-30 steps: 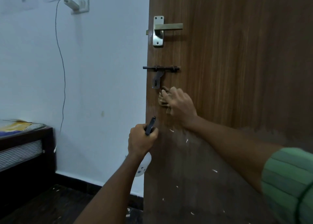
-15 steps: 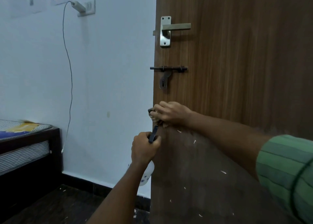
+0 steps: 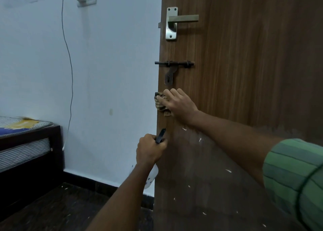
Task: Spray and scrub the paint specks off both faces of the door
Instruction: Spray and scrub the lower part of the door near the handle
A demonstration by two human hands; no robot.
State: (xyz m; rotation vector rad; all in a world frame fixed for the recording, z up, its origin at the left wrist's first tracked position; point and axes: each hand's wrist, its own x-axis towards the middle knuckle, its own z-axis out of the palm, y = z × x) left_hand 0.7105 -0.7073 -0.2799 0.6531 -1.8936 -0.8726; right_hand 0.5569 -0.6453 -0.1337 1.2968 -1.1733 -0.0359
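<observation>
Just under the dark latch, right hand [image 3: 178, 103] pressed a striped brownish rag [image 3: 161, 104] flat on the brown wooden door [image 3: 244, 90]; left hand [image 3: 150, 150] gripped the white spray bottle [image 3: 151, 177] below. Plenty of white specks [image 3: 228, 170] left lower down.

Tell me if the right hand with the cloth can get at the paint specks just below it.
Probably yes: the right hand presses the cloth on the door, and the nearest specks lie uncovered below.

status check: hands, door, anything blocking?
Right hand presses cloth flat on door, just below latch. Left hand grips spray bottle at door edge. White specks remain lower down. Nothing blocking.
</observation>
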